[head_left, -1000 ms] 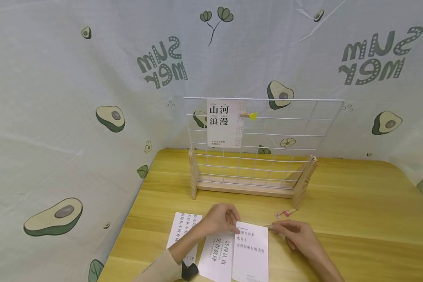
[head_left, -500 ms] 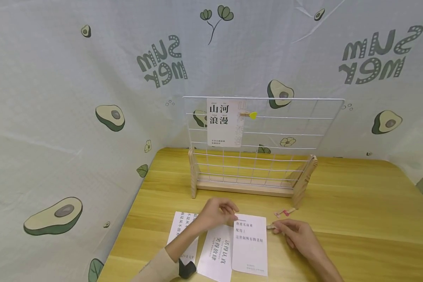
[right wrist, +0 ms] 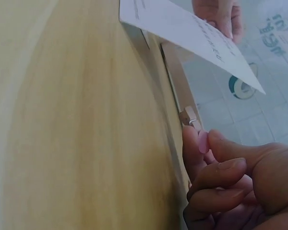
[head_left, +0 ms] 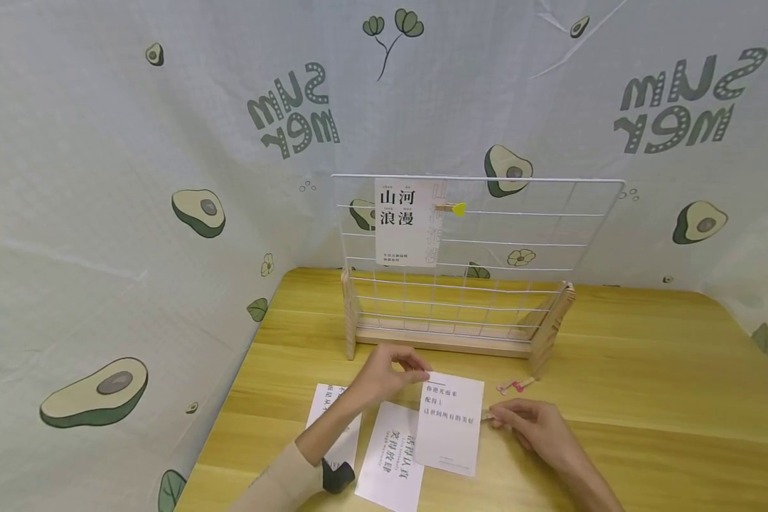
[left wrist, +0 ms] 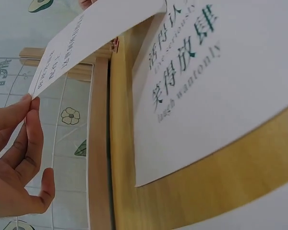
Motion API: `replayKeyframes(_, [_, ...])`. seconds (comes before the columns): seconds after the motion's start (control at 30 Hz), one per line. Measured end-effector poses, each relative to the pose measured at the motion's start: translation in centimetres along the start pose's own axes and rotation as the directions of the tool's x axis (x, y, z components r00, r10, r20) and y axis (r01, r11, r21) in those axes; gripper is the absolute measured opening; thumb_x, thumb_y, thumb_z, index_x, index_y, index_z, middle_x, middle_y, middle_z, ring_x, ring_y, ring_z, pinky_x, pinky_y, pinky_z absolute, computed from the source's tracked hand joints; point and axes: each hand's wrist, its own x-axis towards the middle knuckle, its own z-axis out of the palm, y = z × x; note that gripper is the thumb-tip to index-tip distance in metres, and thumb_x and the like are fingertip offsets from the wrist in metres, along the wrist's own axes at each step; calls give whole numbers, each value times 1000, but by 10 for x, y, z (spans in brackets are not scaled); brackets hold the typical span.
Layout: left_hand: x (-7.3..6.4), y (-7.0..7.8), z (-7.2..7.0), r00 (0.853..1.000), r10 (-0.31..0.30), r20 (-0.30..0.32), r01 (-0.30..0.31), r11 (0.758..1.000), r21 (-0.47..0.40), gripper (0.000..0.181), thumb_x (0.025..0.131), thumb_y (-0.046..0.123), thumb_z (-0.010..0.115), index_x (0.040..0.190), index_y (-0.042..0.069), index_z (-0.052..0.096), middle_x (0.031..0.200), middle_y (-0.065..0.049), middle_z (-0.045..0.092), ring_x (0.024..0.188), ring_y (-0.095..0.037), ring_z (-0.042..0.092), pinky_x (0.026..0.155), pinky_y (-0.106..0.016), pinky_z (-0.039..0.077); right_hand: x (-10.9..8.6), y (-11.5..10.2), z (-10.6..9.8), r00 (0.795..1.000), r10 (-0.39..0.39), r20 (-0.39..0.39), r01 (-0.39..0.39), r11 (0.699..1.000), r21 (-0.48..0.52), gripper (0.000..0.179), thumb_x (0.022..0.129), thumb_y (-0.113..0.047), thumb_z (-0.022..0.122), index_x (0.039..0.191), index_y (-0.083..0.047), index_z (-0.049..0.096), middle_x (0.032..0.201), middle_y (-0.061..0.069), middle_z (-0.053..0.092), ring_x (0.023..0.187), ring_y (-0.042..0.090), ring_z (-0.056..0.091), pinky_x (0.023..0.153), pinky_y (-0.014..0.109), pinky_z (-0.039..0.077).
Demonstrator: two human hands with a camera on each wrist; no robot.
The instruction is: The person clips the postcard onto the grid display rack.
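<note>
In the head view my left hand (head_left: 387,370) pinches a white printed card (head_left: 448,441) by its top left corner. The card is lifted and tilted off the table, as the left wrist view also shows. My right hand (head_left: 537,430), just right of the card, pinches a small wooden clothespin (right wrist: 192,116) by its pink end between thumb and index finger. The clothespin's other end points towards the card; whether they touch I cannot tell. Two more cards lie on the table: a middle card (head_left: 387,462), partly overlapped in view by the lifted one, and a left card (head_left: 333,412) behind my left forearm.
A white wire grid (head_left: 518,242) stands on a wooden base (head_left: 444,345) behind the hands. On it hangs a card (head_left: 397,238), held by a clothespin with a yellow heart (head_left: 459,209). Small pink-trimmed clothespins (head_left: 518,386) lie before the base's right leg.
My left hand has raised the card and moved it slightly away from me, towards the grid. The right hand, with its clothespin, has barely moved.
</note>
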Motion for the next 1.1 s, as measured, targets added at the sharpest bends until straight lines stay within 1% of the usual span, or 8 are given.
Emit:
replayKeyframes(0.17, [10, 13, -4, 997, 73, -36, -72, 997, 20, 4, 90, 8, 79, 93, 6, 80, 87, -6, 77, 76, -5, 61, 77, -27, 52, 1, -4, -2, 1000, 1, -23, -1, 999, 32, 35, 103, -24, 65, 118, 7, 71, 63, -5, 52, 48, 2, 35, 46, 20, 35])
replayKeyframes(0.4, [25, 30, -10, 986, 163, -48, -159, 985, 72, 4, 90, 4, 78, 92, 5, 81, 88, -7, 79, 75, -3, 61, 74, -25, 54, 4, -11, -6, 989, -55, -138, 56, 998, 1, 34, 102, -30, 66, 114, 1, 74, 90, -3, 68, 49, 1, 33, 44, 21, 36])
replayKeyframes(0.57, [30, 43, -14, 985, 170, -42, -167, 984, 58, 4, 90, 2, 78, 92, 4, 81, 89, -9, 80, 74, -3, 62, 72, -24, 54, 5, -17, -14, 983, -75, -165, 74, 997, -17, 36, 102, -33, 67, 119, -2, 72, 83, -2, 73, 48, 2, 30, 41, 22, 33])
replayKeyframes(0.67, [34, 50, -16, 981, 183, -56, -179, 981, 77, 3, 90, 3, 78, 92, 3, 81, 88, -10, 80, 73, -2, 62, 67, -19, 51, 4, -22, -22, 980, -103, -172, 99, 995, -30, 40, 102, -33, 67, 126, -1, 69, 95, -1, 80, 55, 4, 39, 47, 22, 38])
replayKeyframes(0.77, [38, 59, -17, 975, 205, -86, -195, 974, 112, 3, 90, 4, 78, 92, 3, 81, 87, -9, 80, 72, -2, 61, 62, -15, 45, 4, -29, -32, 974, -129, -186, 122, 991, -47, 40, 102, -33, 67, 128, -2, 68, 98, -6, 80, 66, 6, 49, 53, 24, 41])
replayKeyframes(0.9, [44, 74, -21, 962, 236, -137, -216, 965, 147, 3, 90, 5, 78, 92, 3, 80, 86, -9, 79, 71, -3, 59, 58, -14, 39, 3, -37, -42, 961, -148, -234, 141, 989, -47, 38, 99, -31, 71, 124, -3, 69, 96, -19, 77, 65, 6, 51, 50, 26, 41])
replayKeyframes(0.97, [48, 82, -24, 953, 257, -159, -230, 959, 168, 3, 91, 5, 78, 92, 4, 80, 85, -8, 79, 70, -5, 57, 55, -15, 35, 3, -39, -45, 954, -162, -254, 160, 987, -28, 34, 98, -28, 73, 121, -3, 70, 95, -21, 77, 58, 7, 46, 46, 28, 38])
replayKeyframes(1.1, [56, 96, -31, 916, 353, -189, -303, 919, 252, 3, 91, 6, 78, 91, 3, 80, 85, -7, 79, 68, -9, 58, 57, -15, 37, 2, -43, -47, 940, -196, -280, 202, 979, -7, 27, 97, -23, 74, 115, -3, 72, 92, -21, 77, 54, 10, 39, 44, 31, 34])
